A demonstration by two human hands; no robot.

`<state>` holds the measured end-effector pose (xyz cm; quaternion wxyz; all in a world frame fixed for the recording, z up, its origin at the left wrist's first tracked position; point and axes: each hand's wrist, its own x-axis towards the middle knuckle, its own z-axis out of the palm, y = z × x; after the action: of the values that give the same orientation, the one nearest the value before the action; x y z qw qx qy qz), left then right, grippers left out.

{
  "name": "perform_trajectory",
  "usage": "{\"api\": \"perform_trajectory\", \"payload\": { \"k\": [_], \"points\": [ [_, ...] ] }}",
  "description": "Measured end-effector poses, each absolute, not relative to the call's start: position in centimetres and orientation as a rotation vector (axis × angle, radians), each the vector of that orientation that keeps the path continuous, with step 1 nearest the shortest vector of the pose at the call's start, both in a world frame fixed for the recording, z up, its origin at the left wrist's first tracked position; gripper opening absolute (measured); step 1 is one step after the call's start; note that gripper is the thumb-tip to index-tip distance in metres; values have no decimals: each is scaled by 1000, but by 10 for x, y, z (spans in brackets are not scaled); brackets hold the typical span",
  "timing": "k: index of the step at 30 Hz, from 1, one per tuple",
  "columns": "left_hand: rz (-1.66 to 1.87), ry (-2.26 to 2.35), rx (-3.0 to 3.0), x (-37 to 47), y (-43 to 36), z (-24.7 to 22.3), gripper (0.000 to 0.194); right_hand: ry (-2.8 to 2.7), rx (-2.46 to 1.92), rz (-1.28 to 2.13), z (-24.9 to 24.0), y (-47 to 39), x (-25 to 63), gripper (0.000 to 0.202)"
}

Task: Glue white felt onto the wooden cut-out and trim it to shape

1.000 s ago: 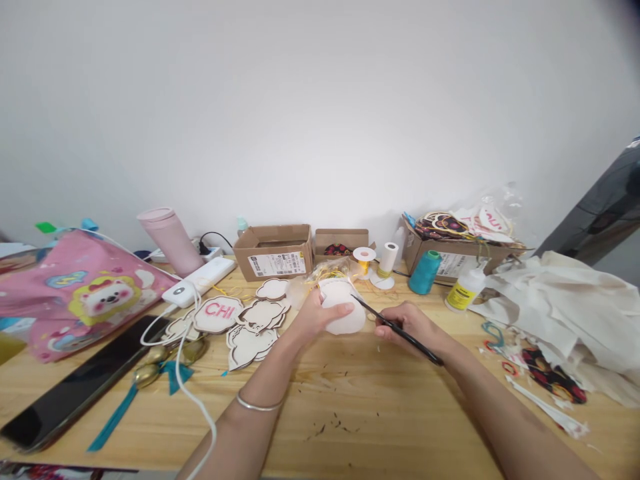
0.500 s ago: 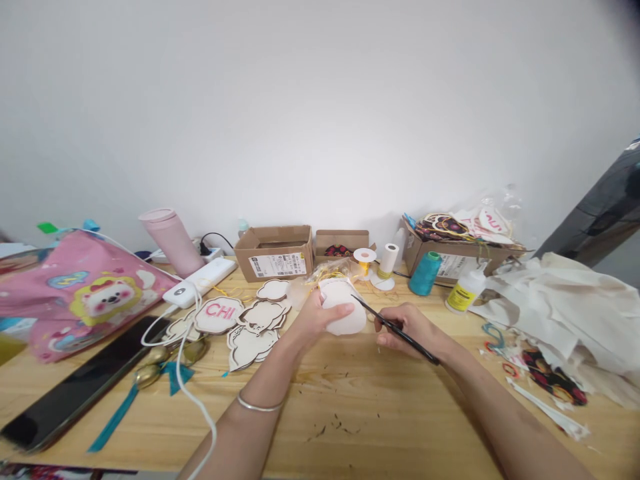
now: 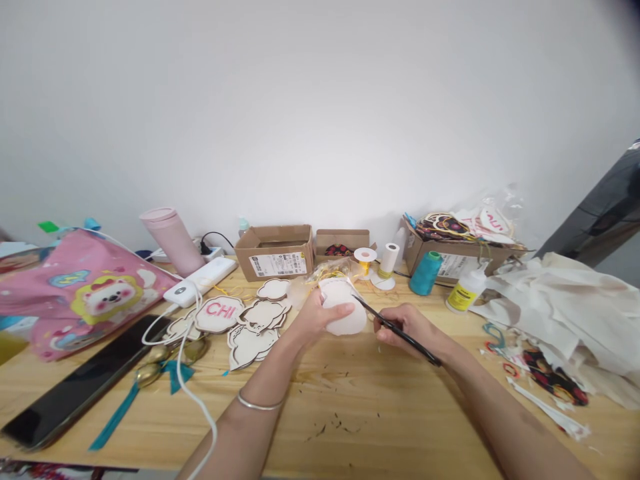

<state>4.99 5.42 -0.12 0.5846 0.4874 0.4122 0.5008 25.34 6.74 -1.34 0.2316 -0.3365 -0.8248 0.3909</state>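
Near the middle of the table, my left hand (image 3: 319, 315) is closed on a white rounded flat piece (image 3: 347, 319), thumb on its face and fingers hidden behind. A dashed line like stitching runs along its top edge. To the right, my right hand (image 3: 407, 325) grips a slender black tweezers-like tool (image 3: 407, 339). Its thin tip points up and left, at the white piece's upper right edge; whether it touches cannot be made out. Left of my left hand lie several cloud-shaped cut-outs (image 3: 253, 348) and a "CHI" patch (image 3: 219, 313).
Cardboard boxes (image 3: 274, 252) line the wall. Thread spools, including a teal spool (image 3: 425, 273), and a glue bottle (image 3: 466, 288) stand behind my right hand. White cloth (image 3: 560, 313) and scraps lie right. A white cable (image 3: 197, 393) crosses my left forearm; a phone (image 3: 83, 383) lies left.
Almost nothing differs. Both hands keep their grip and place, with only a very slight shift of the view.
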Motion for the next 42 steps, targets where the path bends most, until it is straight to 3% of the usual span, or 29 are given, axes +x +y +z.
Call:
{"api": "perform_trajectory", "payload": {
  "k": [24,42],
  "points": [
    [1127,870,1140,54,55,-8,31,-2332,-979,767,-11,68,254,36],
    [1136,903,1166,52,54,-6,33,-2296,-808,1133,-17,70,262,43]
  ]
}}
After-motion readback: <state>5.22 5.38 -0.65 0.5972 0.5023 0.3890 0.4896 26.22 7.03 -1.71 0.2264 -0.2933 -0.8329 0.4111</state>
